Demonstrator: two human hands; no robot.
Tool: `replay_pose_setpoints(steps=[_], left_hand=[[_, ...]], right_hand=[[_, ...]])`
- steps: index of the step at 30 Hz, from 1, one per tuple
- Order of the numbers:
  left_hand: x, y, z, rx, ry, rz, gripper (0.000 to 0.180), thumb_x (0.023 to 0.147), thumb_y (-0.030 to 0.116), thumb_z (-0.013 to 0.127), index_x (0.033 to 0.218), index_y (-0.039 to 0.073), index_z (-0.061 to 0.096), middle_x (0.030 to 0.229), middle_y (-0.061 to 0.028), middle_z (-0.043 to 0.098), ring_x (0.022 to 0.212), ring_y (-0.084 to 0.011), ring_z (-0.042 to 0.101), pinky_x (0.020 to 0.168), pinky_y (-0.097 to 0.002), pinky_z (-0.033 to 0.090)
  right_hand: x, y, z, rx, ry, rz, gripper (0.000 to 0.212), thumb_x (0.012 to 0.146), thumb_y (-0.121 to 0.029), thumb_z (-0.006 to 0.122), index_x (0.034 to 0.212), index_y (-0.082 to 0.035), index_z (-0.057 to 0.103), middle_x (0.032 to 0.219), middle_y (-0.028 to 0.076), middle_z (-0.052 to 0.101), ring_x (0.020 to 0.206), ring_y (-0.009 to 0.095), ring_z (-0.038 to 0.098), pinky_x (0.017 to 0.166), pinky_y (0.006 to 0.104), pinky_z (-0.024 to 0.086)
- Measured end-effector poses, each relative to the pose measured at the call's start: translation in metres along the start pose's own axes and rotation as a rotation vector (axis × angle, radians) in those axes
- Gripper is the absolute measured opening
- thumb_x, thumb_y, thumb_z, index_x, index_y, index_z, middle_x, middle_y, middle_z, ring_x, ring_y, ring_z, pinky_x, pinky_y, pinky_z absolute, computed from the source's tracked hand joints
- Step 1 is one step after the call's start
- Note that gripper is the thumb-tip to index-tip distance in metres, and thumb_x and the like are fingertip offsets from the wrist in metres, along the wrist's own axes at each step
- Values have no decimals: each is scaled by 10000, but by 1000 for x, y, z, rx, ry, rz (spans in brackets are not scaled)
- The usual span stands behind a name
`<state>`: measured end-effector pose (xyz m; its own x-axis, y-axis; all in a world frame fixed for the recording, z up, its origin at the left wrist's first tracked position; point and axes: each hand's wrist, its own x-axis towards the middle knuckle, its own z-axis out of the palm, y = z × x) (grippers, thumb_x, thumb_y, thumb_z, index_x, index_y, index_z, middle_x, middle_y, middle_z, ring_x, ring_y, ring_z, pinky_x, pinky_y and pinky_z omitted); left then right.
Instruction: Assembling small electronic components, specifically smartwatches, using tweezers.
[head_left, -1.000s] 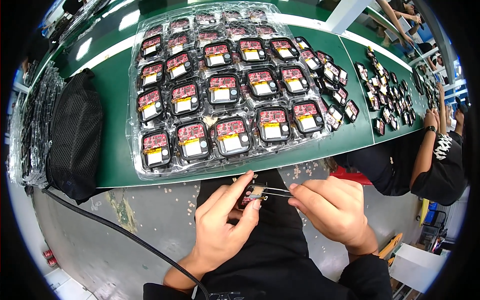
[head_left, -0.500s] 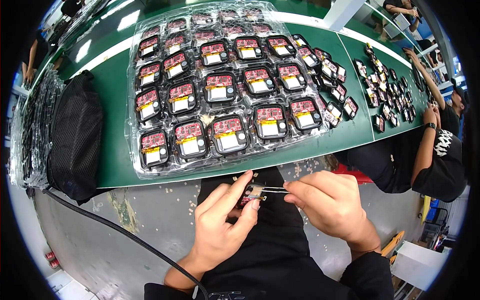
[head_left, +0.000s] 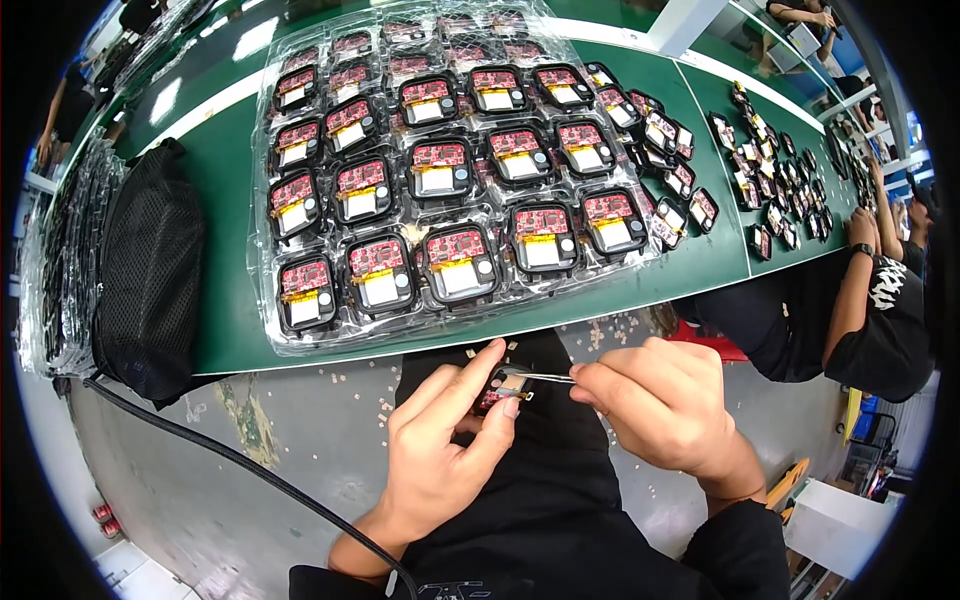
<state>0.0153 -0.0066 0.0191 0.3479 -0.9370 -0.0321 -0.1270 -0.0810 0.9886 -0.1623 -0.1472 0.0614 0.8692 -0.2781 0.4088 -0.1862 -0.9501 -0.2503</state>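
Over my lap, my left hand (head_left: pixel 440 455) is closed on a small black device housing (head_left: pixel 489 399) with a red circuit board inside. Thumb and fingers grip it by its edges. My right hand (head_left: pixel 655 405) pinches a pair of metal tweezers (head_left: pixel 548 378), which point left. Their tips lie over the housing, at a pale flat piece (head_left: pixel 513 382); whether they grip it is too small to tell. Just beyond my hands, a clear plastic tray (head_left: pixel 375 338) on the bench carries rows of similar housings with red boards, yellow tape and white rectangles.
Loose housings (head_left: pixel 660 140) lie beside the tray on the green bench (head_left: pixel 235 300), with another heap (head_left: pixel 775 190) farther right. A black mesh bag (head_left: pixel 150 270) and stacked clear trays (head_left: pixel 65 260) stand left. A black cable (head_left: pixel 250 465) crosses my left forearm. A co-worker (head_left: pixel 850 310) sits at right.
The tweezers have turned a little, and their prongs now look closer together. My right hand has shifted very slightly; my left hand keeps its hold. The co-worker's arms at right have moved.
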Motion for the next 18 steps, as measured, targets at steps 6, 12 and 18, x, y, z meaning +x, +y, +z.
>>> replay_pose_setpoints(steps=[6,12,18], left_hand=[[-1,-3,-1,-15,-9,-7,437,939,-61,650,1370,-64,578,966,-82,579,757,-105,654,617,-233,611],[1,0,-1,-14,-8,-10,435,939,-64,645,1369,-63,579,966,-82,576,761,-107,657,616,-236,612],[1,-1,-2,21,-6,-13,437,936,-64,650,1367,-66,578,964,-80,573,764,-110,659,613,-238,614]], right_hand=[[0,3,7,40,26,-3,225,746,-134,803,933,-36,723,832,29,654,574,125,548,477,270,434],[-3,4,6,-6,20,-50,256,748,-145,804,963,-28,728,856,22,657,581,115,541,466,254,409],[-2,0,9,-78,55,-61,286,758,-156,807,991,-11,729,859,28,657,584,110,530,474,243,396]])
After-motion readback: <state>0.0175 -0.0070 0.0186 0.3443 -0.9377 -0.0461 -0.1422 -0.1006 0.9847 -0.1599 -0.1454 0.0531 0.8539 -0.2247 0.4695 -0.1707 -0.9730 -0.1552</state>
